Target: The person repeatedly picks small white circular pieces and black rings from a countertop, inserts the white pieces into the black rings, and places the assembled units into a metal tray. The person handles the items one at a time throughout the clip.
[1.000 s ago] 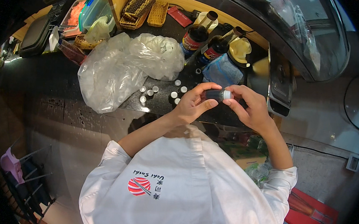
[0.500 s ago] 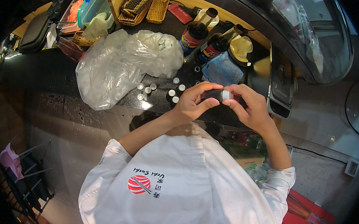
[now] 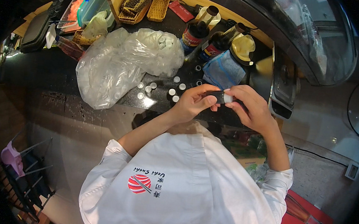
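Note:
A small dark bottle (image 3: 219,95) lies sideways between my hands above the counter's near edge. My left hand (image 3: 193,104) is closed around its body. With fingertips and thumb, my right hand (image 3: 252,107) grips the white cap (image 3: 228,98) at its right end. Just left of them stand several small bottles with white caps (image 3: 175,99). Farther left, several loose white caps (image 3: 148,89) lie on the dark counter. Behind my hands are open-topped small bottles (image 3: 198,68), partly hard to make out against the black surface.
Clear plastic bags (image 3: 108,70) fill the counter's left middle, one with white items inside. Two large dark sauce bottles (image 3: 194,33) stand at the back, beside a folded blue cloth (image 3: 224,68). Wicker baskets (image 3: 158,9) sit behind. A curved glass case (image 3: 315,42) overhangs the right.
The bottle has turned slightly and my left thumb has shifted higher on it. My right fingers have moved a little around the cap.

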{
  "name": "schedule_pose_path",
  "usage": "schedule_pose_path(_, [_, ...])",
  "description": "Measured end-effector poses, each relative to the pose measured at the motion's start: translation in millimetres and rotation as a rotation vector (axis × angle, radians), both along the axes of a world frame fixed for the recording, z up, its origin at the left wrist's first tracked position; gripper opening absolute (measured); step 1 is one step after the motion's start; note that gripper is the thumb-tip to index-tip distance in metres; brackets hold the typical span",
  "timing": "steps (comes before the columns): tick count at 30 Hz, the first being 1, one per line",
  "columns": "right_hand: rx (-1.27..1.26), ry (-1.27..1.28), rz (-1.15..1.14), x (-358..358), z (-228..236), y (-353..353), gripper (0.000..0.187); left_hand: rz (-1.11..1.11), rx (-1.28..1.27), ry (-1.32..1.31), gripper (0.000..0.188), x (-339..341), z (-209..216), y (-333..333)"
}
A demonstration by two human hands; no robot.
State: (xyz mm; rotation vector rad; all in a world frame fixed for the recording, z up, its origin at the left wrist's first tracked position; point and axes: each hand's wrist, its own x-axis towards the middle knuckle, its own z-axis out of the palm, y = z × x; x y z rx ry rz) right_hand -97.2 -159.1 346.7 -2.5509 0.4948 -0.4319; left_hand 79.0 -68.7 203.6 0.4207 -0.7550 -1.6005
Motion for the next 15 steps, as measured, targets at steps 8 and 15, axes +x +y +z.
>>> schedule_pose_path(8, [0.229, 0.015, -0.17, 0.3, -4.8, 9.4, 0.029, 0.472, -0.384, -0.686, 0.042, 8.2, 8.4, -2.5])
schedule_pose_path(15, [0.335, 0.083, -0.309, -1.7, -29.9, 34.1, 0.015, 0.64, -0.681, -0.849, 0.038, 8.1, -6.1, 4.4])
